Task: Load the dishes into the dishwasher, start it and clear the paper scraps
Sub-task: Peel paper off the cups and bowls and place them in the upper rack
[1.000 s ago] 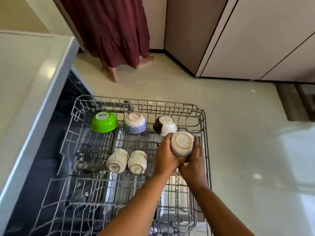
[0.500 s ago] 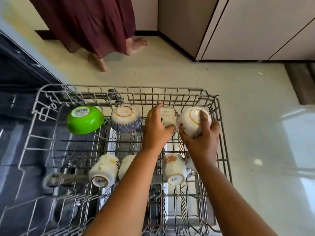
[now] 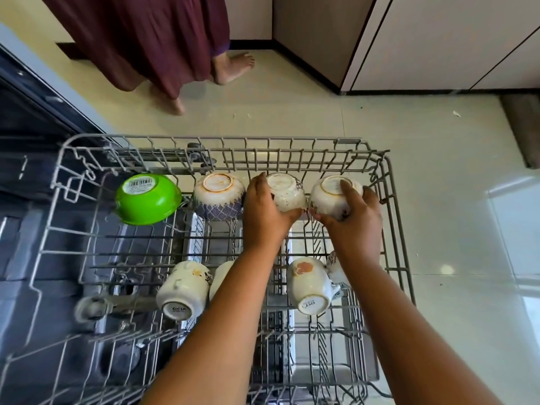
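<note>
Simultaneously, the left hand (image 3: 263, 219) gripped an inverted speckled white ceramic bowl (image 3: 287, 194); the right hand (image 3: 355, 229) gripped an inverted cream, orange-ringed ceramic bowl (image 3: 327, 197), both within the grey wire dishwasher rack (image 3: 292, 139).

From where I stand, all that shows of the person working is the left arm (image 3: 216, 331) and the right arm (image 3: 409, 331), both bare through the wrists to the left hand (image 3: 263, 217) and right hand (image 3: 355, 229). The wrists and fingers are bare too. The fingernails are too small to make out.
</note>
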